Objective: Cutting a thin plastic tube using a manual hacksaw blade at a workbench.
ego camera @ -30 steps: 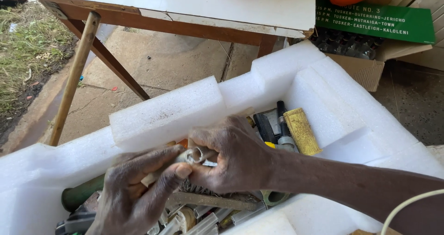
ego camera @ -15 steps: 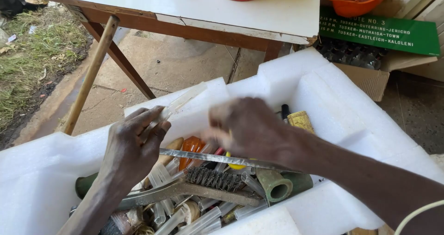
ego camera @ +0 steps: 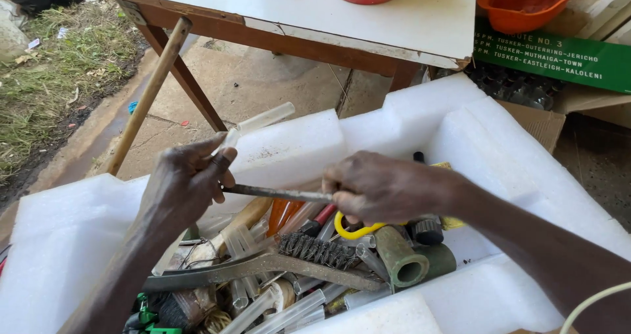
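Head view: fingers of left hand (ego camera: 187, 186) and right hand (ego camera: 378, 186) closed on opposite ends of thin metal file (ego camera: 276, 192), held level between them above tool clutter in white foam box (ego camera: 499, 156). Probably stiff, light, rough-surfaced; best gripped at ends.

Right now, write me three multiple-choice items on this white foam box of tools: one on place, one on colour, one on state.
1. Where does the wire brush with the wooden handle lie?
A. on the white table
B. in the white foam box
C. on the grass

2. What colour is the plastic loop handle under the right hand?
A. yellow
B. blue
C. black

3. How is the thin grey metal rod held?
A. by the left hand alone
B. lying loose
C. between both hands

Key: 1 B, it rests among the tools inside. 2 A, the loop shows yellow. 3 C, each hand grips one end.
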